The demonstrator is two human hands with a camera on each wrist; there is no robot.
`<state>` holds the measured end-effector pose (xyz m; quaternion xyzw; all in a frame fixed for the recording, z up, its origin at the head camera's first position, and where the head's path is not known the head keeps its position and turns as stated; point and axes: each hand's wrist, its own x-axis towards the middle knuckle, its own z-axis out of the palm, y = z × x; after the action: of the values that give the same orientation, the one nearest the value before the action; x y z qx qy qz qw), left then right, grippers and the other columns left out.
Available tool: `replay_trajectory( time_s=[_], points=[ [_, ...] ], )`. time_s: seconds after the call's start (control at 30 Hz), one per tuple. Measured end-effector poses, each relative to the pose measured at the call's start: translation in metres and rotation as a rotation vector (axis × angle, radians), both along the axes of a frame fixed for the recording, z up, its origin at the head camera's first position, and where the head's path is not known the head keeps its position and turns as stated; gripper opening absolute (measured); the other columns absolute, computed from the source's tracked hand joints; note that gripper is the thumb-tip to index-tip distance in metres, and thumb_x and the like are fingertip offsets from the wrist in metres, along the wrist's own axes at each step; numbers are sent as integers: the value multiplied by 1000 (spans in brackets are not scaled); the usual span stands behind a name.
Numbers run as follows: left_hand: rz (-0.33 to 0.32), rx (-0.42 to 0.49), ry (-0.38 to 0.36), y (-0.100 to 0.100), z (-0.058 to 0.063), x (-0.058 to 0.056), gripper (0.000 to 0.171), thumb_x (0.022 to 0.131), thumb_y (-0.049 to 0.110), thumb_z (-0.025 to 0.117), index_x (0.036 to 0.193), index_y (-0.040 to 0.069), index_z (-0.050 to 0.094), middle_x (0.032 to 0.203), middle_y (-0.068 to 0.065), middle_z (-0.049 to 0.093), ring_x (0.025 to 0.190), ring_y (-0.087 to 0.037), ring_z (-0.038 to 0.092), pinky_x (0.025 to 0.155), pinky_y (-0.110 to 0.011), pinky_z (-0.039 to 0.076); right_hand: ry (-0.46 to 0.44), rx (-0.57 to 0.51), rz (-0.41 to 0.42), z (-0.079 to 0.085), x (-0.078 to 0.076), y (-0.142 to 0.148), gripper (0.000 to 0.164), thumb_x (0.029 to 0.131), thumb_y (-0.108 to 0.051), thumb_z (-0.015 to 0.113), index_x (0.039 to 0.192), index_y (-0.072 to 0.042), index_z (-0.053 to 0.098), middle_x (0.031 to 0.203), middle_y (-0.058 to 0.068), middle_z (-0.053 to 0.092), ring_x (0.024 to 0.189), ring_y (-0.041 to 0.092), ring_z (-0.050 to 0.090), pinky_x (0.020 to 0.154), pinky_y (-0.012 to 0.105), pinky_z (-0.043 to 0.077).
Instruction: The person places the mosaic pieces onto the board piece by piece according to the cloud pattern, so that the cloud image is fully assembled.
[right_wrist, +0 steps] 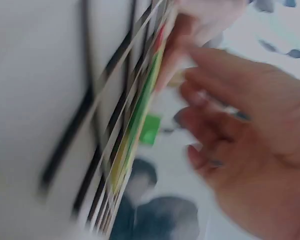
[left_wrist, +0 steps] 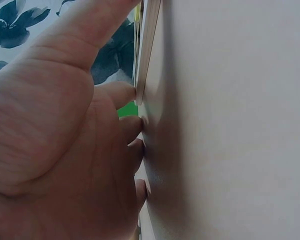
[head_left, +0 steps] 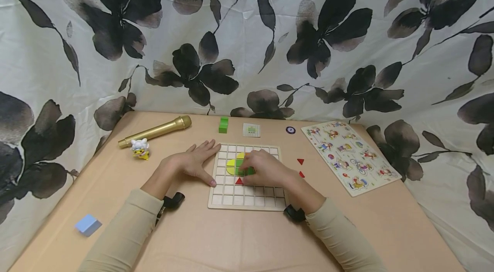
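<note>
A white gridded board [head_left: 227, 199] with a pale wooden rim lies on the table. My left hand [head_left: 194, 163] rests flat along its left side, fingers spread and the thumb touching the rim. My right hand [head_left: 266, 169] hovers over the middle, partly hiding yellow pieces [head_left: 230, 167] and green pieces [head_left: 239, 172] set in the grid. A red triangle [head_left: 239, 181] lies by its fingertips. In the right wrist view the right hand [right_wrist: 250, 125] is blurred, its fingers loosely bent, with nothing visible between them.
Two red triangles [head_left: 300, 161] lie right of the board. Behind it are a green block [head_left: 223, 125], a small patterned card [head_left: 251, 130] and a dark round token [head_left: 290, 130]. A gold microphone [head_left: 154, 131], toy figure [head_left: 140, 149], blue block [head_left: 88, 225] and sticker sheet [head_left: 349, 156] lie around.
</note>
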<state>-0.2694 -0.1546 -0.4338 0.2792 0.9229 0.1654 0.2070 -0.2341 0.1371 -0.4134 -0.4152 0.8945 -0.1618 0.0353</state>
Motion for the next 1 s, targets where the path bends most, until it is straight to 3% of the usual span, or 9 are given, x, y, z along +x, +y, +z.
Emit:
replay_trajectory(
  time_s=[0.23,0.37,0.57,0.8,1.0],
  points=[
    [2,-2,9,-1,-1,-1,132,73,70,83,168,11,12,175,-19,0,162,-41,-2,128,-66,2,-56,-158,-168,21,-14,41,37,90,-20,83,124,-10,76,119,9,73,108,29,66,91,46,56],
    [4,1,6,-1,-1,0,131,74,69,83,168,11,12,175,-18,-1,162,-40,-3,129,-66,1,-78,-197,-254,25,-26,72,33,93,-18,80,125,-12,75,120,10,72,105,28,65,89,45,55],
    [4,7,9,-1,-2,-1,131,74,69,83,168,11,12,175,-19,-1,162,-41,-2,128,-66,1,-88,-231,-294,23,-39,114,29,93,-11,77,122,-10,76,114,14,74,95,23,62,83,41,52],
    [2,1,6,-1,0,0,132,74,70,83,169,13,12,176,-17,-1,163,-39,-3,129,-65,1,-182,-170,-368,14,-47,145,25,93,-4,74,117,-3,77,111,14,75,93,23,62,77,35,53],
    [-2,8,3,0,-1,0,132,74,69,83,169,12,12,175,-18,-1,163,-40,-3,129,-65,0,-301,-73,-407,3,-50,163,28,84,1,80,110,-8,80,103,6,76,91,20,62,81,34,53]
  ],
)
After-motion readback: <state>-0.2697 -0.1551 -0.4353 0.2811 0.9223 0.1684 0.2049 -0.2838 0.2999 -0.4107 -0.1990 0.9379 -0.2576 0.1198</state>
